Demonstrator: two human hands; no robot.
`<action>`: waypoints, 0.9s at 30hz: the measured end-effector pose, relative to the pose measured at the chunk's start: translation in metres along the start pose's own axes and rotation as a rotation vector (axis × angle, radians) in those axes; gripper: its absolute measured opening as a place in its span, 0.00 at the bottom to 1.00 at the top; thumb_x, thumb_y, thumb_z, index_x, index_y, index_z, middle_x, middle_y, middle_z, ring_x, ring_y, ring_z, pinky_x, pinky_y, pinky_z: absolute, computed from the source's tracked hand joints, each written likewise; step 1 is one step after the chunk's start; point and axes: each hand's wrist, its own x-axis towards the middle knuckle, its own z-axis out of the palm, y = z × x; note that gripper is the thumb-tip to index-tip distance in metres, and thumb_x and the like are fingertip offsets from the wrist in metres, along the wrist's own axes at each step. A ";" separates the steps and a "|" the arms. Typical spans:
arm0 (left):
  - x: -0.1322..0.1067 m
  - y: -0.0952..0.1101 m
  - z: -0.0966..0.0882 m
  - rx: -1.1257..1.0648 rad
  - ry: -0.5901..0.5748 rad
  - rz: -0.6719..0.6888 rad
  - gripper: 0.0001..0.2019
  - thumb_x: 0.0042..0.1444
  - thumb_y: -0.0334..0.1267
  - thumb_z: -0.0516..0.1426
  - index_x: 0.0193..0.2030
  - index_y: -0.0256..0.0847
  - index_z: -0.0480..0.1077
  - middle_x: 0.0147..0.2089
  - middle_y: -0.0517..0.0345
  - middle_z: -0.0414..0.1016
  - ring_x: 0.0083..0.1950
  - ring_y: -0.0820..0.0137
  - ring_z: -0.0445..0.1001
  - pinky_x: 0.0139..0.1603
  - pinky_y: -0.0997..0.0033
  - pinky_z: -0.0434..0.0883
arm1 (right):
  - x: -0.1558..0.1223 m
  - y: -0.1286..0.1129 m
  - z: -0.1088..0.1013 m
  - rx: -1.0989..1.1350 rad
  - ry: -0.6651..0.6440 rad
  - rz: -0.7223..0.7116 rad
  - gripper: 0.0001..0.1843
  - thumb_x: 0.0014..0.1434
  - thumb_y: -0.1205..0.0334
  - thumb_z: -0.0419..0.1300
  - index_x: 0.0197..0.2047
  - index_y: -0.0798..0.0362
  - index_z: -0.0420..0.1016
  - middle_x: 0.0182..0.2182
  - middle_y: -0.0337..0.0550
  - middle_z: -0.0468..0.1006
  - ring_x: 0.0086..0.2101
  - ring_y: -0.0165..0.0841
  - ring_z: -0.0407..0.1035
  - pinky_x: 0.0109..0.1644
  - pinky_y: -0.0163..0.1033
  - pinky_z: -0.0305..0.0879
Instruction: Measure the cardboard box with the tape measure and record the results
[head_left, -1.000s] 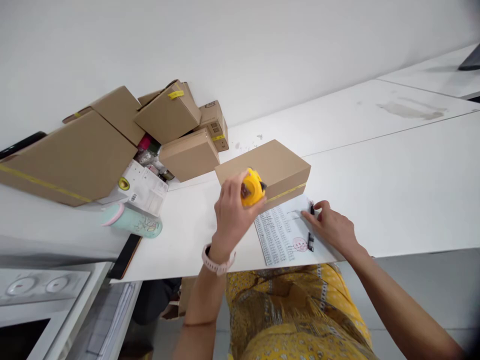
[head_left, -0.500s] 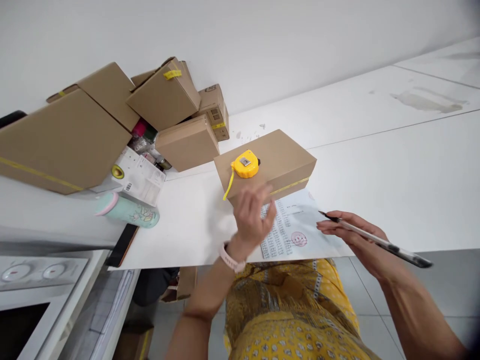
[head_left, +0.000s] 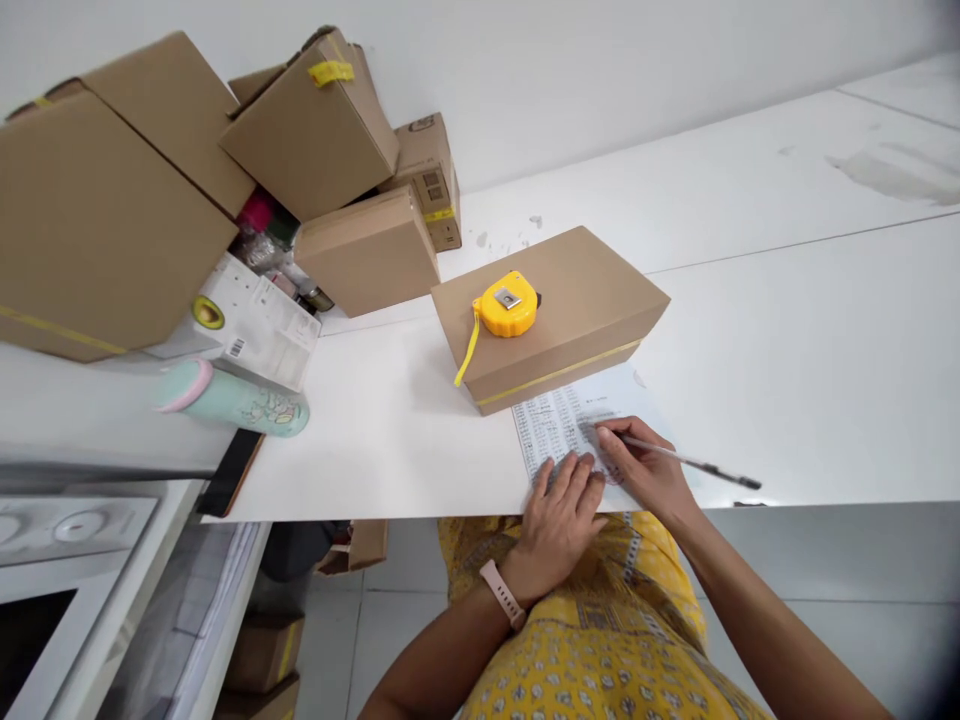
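A printed paper sheet (head_left: 559,425) lies at the near edge of the white table (head_left: 787,340). My left hand (head_left: 559,515) rests flat on it, fingers stretched out. My right hand (head_left: 649,470) grips a pen (head_left: 694,464) with its tip down on the sheet, right beside the left fingers. Just beyond the sheet sits a flat cardboard box (head_left: 570,305), and a yellow tape measure (head_left: 508,305) lies on its lid with a short length of tape hanging over the left side.
Several cardboard boxes (head_left: 112,200) are heaped at the back left against the wall. A white carton (head_left: 255,320) and a mint bottle (head_left: 232,400) on its side lie in front of them. A dark phone (head_left: 231,472) sits at the table's left corner.
My left hand set the tape measure on the box, then came down flat onto the sheet. My right hand picked up the pen and brought its tip to the paper.
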 end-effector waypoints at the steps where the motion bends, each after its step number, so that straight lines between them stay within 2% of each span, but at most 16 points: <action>1: 0.000 0.002 0.003 0.009 0.031 -0.013 0.25 0.74 0.49 0.51 0.70 0.37 0.66 0.76 0.47 0.62 0.77 0.59 0.59 0.75 0.52 0.60 | 0.000 0.000 0.001 -0.027 0.006 -0.007 0.21 0.63 0.38 0.63 0.35 0.49 0.74 0.23 0.38 0.73 0.24 0.32 0.66 0.28 0.38 0.65; 3: -0.001 0.004 0.007 0.017 0.083 -0.028 0.23 0.74 0.46 0.51 0.68 0.37 0.68 0.75 0.49 0.64 0.76 0.60 0.61 0.75 0.53 0.60 | -0.001 0.000 0.002 -0.058 0.020 -0.012 0.21 0.64 0.39 0.62 0.34 0.49 0.70 0.21 0.35 0.68 0.22 0.30 0.61 0.24 0.37 0.61; 7: -0.003 0.006 0.010 0.006 0.090 -0.021 0.23 0.73 0.45 0.52 0.69 0.37 0.67 0.75 0.47 0.64 0.77 0.59 0.60 0.76 0.52 0.61 | -0.002 0.006 0.005 -0.089 0.045 -0.034 0.19 0.63 0.41 0.64 0.38 0.49 0.70 0.25 0.37 0.72 0.24 0.31 0.64 0.26 0.37 0.63; 12: -0.004 0.005 0.009 -0.006 0.076 -0.023 0.23 0.73 0.43 0.52 0.70 0.36 0.66 0.76 0.46 0.64 0.77 0.58 0.59 0.76 0.52 0.61 | -0.004 0.014 0.006 -0.131 0.070 -0.037 0.21 0.63 0.41 0.64 0.31 0.48 0.66 0.20 0.33 0.66 0.21 0.29 0.59 0.24 0.37 0.57; 15: -0.004 0.006 0.010 -0.013 0.070 -0.023 0.24 0.73 0.42 0.54 0.71 0.36 0.65 0.76 0.45 0.63 0.77 0.58 0.59 0.76 0.51 0.61 | -0.005 0.013 0.006 -0.145 0.049 -0.040 0.21 0.63 0.41 0.62 0.30 0.47 0.64 0.19 0.32 0.64 0.21 0.29 0.58 0.24 0.36 0.56; 21: -0.004 0.006 0.009 0.003 0.108 -0.026 0.23 0.74 0.42 0.52 0.70 0.35 0.66 0.75 0.47 0.65 0.77 0.59 0.60 0.76 0.52 0.61 | -0.004 0.009 0.006 -0.217 0.032 -0.090 0.20 0.64 0.42 0.60 0.30 0.47 0.65 0.20 0.34 0.67 0.22 0.30 0.60 0.24 0.37 0.58; 27: -0.004 0.006 0.010 -0.004 0.096 -0.025 0.23 0.74 0.42 0.52 0.71 0.36 0.66 0.75 0.47 0.65 0.77 0.59 0.61 0.76 0.52 0.61 | -0.003 0.012 0.005 -0.263 0.011 -0.117 0.18 0.65 0.45 0.60 0.30 0.47 0.66 0.20 0.34 0.68 0.21 0.30 0.61 0.26 0.38 0.59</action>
